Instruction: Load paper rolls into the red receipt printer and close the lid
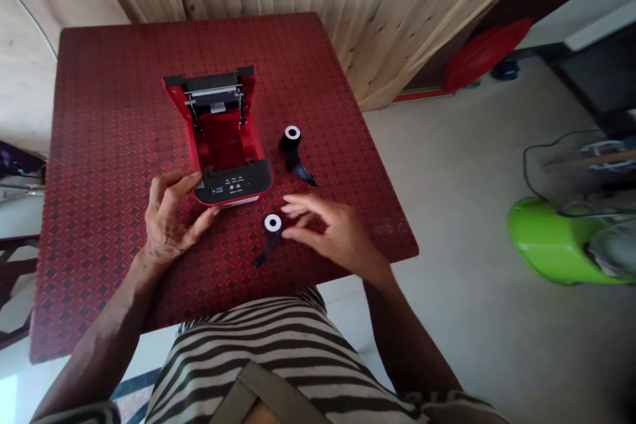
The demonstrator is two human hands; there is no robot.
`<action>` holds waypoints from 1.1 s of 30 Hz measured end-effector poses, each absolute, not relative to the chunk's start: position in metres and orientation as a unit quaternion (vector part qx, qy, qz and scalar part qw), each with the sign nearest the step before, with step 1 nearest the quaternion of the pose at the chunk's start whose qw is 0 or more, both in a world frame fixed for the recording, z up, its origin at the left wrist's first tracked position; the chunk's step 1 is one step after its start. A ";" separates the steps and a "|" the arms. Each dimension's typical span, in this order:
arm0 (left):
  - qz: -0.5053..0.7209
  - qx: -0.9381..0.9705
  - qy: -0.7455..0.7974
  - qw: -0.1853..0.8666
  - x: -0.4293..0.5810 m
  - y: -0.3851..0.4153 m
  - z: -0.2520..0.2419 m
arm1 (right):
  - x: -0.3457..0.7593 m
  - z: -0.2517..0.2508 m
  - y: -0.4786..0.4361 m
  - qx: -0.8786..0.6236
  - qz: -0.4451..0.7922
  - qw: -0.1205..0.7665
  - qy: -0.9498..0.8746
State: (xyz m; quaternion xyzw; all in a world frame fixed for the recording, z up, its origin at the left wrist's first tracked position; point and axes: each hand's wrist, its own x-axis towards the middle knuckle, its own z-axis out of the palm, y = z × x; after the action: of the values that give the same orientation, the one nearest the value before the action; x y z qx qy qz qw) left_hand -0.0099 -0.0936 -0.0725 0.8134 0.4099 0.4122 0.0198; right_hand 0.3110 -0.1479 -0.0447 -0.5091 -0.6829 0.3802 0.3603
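Note:
A small red printer [226, 146] with its black lid swung open sits on a red patterned table [114, 119]. My left hand [169, 218] rests by its front left corner, fingers curved apart, thumb touching the black front panel. A dark ribbon roll with a white core [272, 225] stands near the table's front edge, a loose tail trailing toward me. My right hand [328, 228] is just right of it, fingers spread, fingertips at the roll. A second roll of the same kind [291, 140] stands right of the printer.
Wooden panelling rises behind the table. To the right is pale floor with a green fan base [556, 245], cables and a red object [484, 53] by the wall. My striped clothing fills the bottom of the view.

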 end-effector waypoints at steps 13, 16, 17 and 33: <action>0.405 0.816 0.413 0.023 -0.009 -0.095 -0.069 | 0.335 -0.105 0.001 -0.533 0.360 0.402 -0.651; 0.402 0.815 0.415 0.034 -0.008 -0.096 -0.068 | 0.332 -0.091 -0.008 -0.532 0.337 0.411 -0.659; 0.402 0.816 0.414 0.036 -0.007 -0.096 -0.068 | 0.333 -0.079 -0.015 -0.523 0.321 0.413 -0.672; 0.401 0.817 0.411 0.046 -0.006 -0.100 -0.073 | 0.213 0.025 -0.012 -0.419 0.086 0.028 -0.904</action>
State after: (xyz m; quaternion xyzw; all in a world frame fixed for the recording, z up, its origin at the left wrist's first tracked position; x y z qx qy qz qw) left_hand -0.0057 -0.0999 -0.0728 0.8174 0.4111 0.4009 0.0463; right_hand 0.2134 -0.0121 0.0253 -0.4188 -0.9035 0.0861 0.0283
